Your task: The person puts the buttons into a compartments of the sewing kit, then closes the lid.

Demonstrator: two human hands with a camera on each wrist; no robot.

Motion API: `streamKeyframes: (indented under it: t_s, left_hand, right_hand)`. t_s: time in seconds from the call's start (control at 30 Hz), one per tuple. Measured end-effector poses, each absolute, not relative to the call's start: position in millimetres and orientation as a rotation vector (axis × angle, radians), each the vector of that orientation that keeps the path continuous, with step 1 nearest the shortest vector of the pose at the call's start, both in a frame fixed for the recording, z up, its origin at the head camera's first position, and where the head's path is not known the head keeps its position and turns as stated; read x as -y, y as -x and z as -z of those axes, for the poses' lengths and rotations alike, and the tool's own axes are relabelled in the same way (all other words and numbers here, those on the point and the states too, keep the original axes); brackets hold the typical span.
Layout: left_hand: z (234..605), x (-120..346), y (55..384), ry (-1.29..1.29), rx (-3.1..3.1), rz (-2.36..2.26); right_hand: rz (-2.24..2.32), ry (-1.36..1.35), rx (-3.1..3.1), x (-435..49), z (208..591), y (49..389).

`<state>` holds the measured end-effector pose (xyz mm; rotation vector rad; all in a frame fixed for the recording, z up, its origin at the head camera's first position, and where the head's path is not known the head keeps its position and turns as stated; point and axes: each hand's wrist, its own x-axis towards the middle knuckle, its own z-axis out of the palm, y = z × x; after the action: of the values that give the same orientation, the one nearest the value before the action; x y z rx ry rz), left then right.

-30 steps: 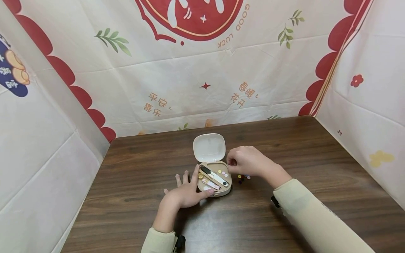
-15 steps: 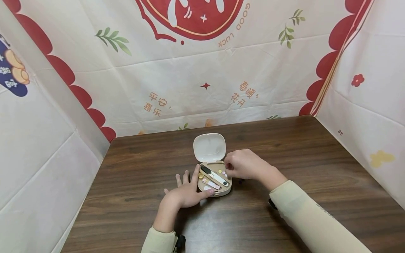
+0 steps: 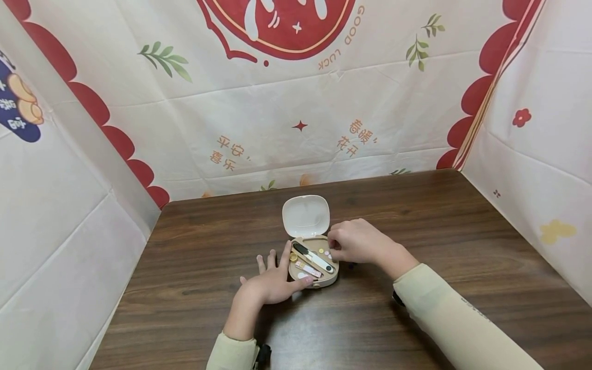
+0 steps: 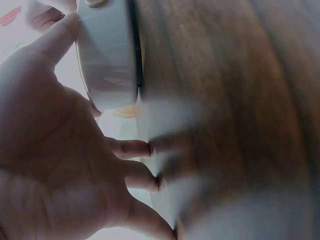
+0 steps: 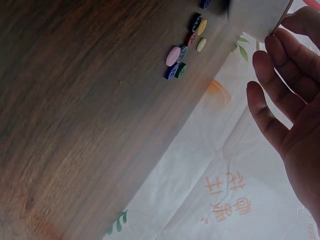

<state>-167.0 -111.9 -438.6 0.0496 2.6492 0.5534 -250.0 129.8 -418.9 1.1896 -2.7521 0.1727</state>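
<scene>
A small beige sewing box (image 3: 329,280) stands with its white lid (image 3: 306,216) raised at the back. Inside lie a black-and-white pair of thread snips (image 3: 314,257), a pink-patterned strip (image 3: 308,268), a gold ring-shaped piece (image 3: 293,256) and several small buttons (image 3: 321,251). My left hand (image 3: 270,285) braces the box, thumb on the front rim, index finger along the left side, other fingers spread on the table. Over the right compartment is my right hand (image 3: 353,240), fingers bent, fingertips at the rim (image 5: 281,17); I cannot tell whether it pinches a button.
Several loose coloured buttons, among them a pink one (image 5: 173,56) and a green one (image 5: 181,70), lie on the dark wooden table (image 3: 208,246) right of the box. A printed cloth backdrop (image 3: 259,113) encloses the back and both sides.
My right hand has shifted slightly left, from beside the box to over its right edge, covering most of the loose buttons in the head view. The left hand stays put.
</scene>
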Motion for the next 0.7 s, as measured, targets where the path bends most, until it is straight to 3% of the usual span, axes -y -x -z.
streamKeyframes:
  t_s: [0.7]
  left_hand:
    - [437.8,110.8,167.8,-0.055,-2.657,-0.542]
  right_hand:
    - [-0.229,-1.183,2.775,-135.0,413.2,251.6]
